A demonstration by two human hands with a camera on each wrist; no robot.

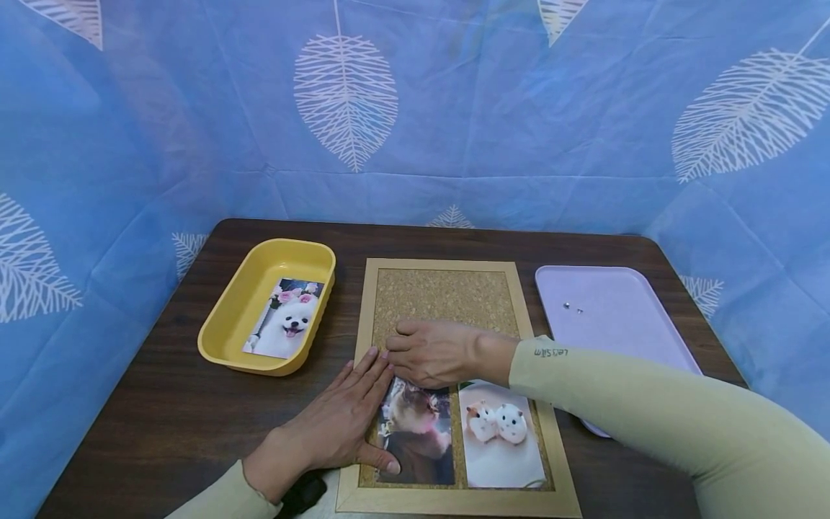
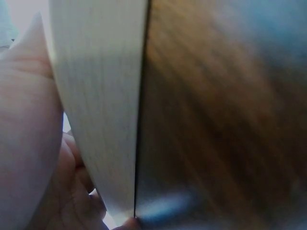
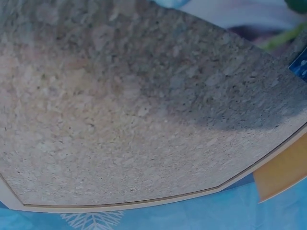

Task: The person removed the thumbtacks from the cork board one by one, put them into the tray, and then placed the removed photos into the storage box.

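Observation:
A cork board (image 1: 447, 295) in a pale wooden frame lies on the table. On its lower half are two photos side by side: a darker, glare-streaked photo (image 1: 421, 461) on the left and a hamster photo (image 1: 499, 432) on the right. My left hand (image 1: 337, 418), fingers extended, rests across the board's left frame edge and the darker photo's left side. My right hand (image 1: 434, 353) has bent fingers over that photo's top edge; whatever is under its fingertips is hidden. The right wrist view shows bare cork (image 3: 120, 129) and no fingers. Wooden frame (image 2: 100, 96) fills much of the left wrist view.
A yellow tray (image 1: 223, 339) holding a white dog photo (image 1: 285, 324) stands left of the board. To the right, a lilac tray (image 1: 609, 288) carries two tiny metal pieces (image 1: 567, 305). A black object (image 1: 305, 496) lies near the left wrist. Blue leaf-print cloth hangs behind.

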